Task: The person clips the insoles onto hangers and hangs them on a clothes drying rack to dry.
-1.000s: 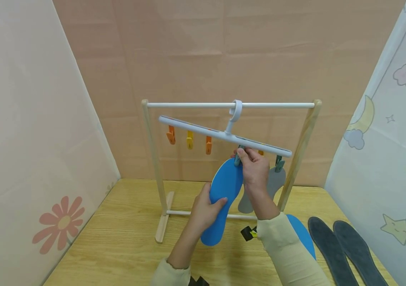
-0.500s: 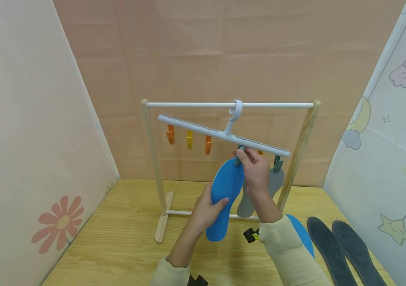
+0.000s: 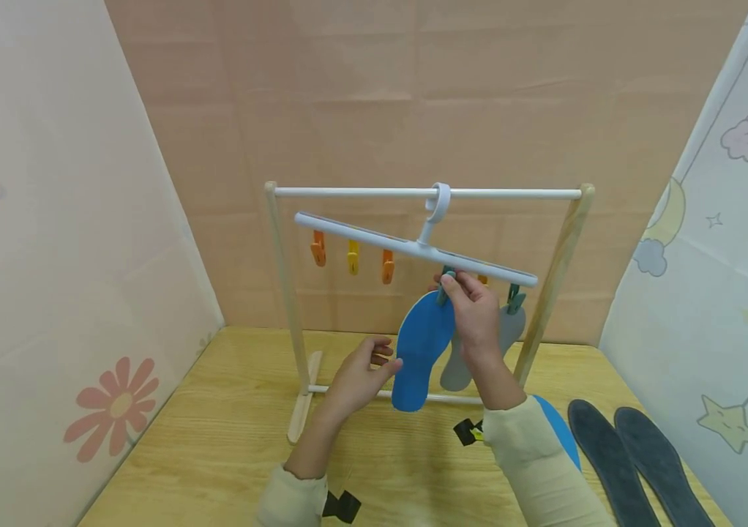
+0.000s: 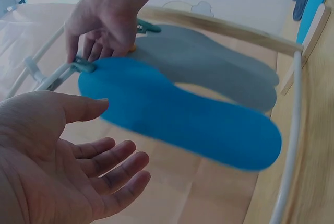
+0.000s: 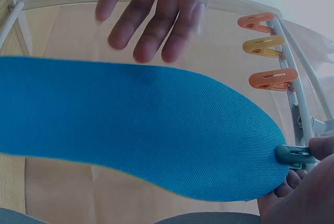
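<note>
A blue insole (image 3: 421, 355) hangs toe end up from a dark green clothes peg (image 5: 293, 154) under the tilted white hanger (image 3: 361, 234). My right hand (image 3: 477, 318) pinches that peg between thumb and fingers at the insole's top edge. To the left of the insole, my left hand (image 3: 359, 377) has relaxed, spread fingers and holds nothing; a gap separates it from the insole in the left wrist view. Behind my right hand, grey insoles (image 4: 209, 59) hang from another green peg (image 3: 515, 301) near the hanger's lower right end.
Orange and yellow pegs (image 3: 353, 258) hang on the hanger's left half. A wooden-sided rack (image 3: 285, 293) with a white top rail carries the hanger. On the table's right lie two dark grey insoles (image 3: 611, 454) and another blue insole (image 3: 560, 428), partly hidden by my right sleeve.
My left hand has let go of the blue insole and moved left, its fingers loosening. The insole's lower end has swung away from me. My right hand stays at the peg.
</note>
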Demonstrator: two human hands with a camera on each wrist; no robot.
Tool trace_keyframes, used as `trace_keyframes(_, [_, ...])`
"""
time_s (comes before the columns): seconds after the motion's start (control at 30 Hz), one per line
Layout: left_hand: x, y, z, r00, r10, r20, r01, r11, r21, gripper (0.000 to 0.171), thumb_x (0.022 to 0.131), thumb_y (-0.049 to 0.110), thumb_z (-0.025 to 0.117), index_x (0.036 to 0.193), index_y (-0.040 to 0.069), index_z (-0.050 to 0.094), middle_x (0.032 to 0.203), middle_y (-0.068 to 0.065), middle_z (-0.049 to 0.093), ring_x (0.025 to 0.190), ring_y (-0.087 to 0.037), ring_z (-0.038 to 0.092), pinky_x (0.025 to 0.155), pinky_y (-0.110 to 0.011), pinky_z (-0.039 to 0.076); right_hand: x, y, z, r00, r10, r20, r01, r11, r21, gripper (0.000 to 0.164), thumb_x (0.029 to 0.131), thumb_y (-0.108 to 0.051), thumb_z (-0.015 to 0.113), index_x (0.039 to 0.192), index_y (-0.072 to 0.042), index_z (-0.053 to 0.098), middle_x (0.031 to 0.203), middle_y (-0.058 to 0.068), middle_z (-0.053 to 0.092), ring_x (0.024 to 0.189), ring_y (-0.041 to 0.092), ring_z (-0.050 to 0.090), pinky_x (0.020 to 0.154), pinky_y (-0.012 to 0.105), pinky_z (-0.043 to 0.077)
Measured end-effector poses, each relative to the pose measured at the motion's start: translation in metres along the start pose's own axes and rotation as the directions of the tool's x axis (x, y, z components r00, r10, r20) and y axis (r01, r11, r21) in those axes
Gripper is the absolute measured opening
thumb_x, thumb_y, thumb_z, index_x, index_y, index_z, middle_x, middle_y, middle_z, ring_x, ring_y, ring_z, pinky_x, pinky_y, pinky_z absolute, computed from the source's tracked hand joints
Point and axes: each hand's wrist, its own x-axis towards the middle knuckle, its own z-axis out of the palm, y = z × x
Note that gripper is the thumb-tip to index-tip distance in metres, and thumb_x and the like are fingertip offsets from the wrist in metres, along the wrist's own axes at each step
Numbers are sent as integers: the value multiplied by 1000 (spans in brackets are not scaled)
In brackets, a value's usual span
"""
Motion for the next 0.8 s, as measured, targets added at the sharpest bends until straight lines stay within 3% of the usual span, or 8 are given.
trace_keyframes(0.2, [5, 1, -36, 993, 39, -109, -33, 998, 54, 53, 104, 44, 55, 140, 5, 53, 128, -9, 62, 119, -29, 58, 98, -49, 50, 0, -2, -2, 1000, 13, 21, -13, 1000, -17, 40, 102, -21, 62, 134, 4, 61, 96, -10, 73, 98, 20, 72, 106, 32, 45])
trace_keyframes(0.3, [8, 5, -56, 985, 45, -167, -41, 999, 32, 55, 104, 48, 52, 141, 7, 50, 132, -9, 60, 122, -27, 55, 102, -49, 47, 0, -2, -4, 1000, 20, 24, -20, 999, -27, 41, 102, -21, 62, 135, 4, 60, 98, -10, 73, 95, 14, 72, 106, 32, 46])
trace_keyframes(0.43, [14, 12, -82, 967, 89, -240, -91, 996, 0, 60, 105, 50, 49, 144, 5, 45, 136, -11, 55, 126, -29, 51, 105, -51, 44, 1, -4, -6, 999, 26, 40, -24, 998, -57, 40, 103, -23, 62, 136, 0, 61, 102, -10, 73, 98, 10, 70, 108, 33, 44])
trace_keyframes(0.57, [21, 22, -105, 936, 153, -316, -158, 987, 11, 64, 105, 50, 49, 147, 2, 41, 142, -13, 52, 128, -31, 50, 105, -53, 44, 0, -4, -7, 998, 32, 50, -28, 996, -85, 41, 103, -25, 62, 137, -1, 61, 102, -12, 72, 106, 19, 69, 109, 34, 42])
trace_keyframes(0.67, [27, 32, -121, 922, 192, -337, -204, 979, 0, 66, 104, 48, 51, 150, 2, 39, 146, -12, 52, 130, -31, 50, 107, -52, 44, 0, -4, -7, 998, 38, 52, -33, 995, -91, 43, 103, -25, 62, 138, 0, 59, 104, -11, 71, 109, 24, 68, 110, 35, 42])
trace_keyframes(0.8, [36, 45, -136, 924, 248, -292, -262, 965, -8, 66, 104, 45, 54, 153, 3, 36, 151, -13, 48, 135, -29, 48, 111, -50, 41, 0, -5, -8, 998, 37, 52, -32, 995, -91, 44, 103, -25, 62, 139, 0, 59, 105, -11, 71, 112, 28, 67, 109, 34, 43])
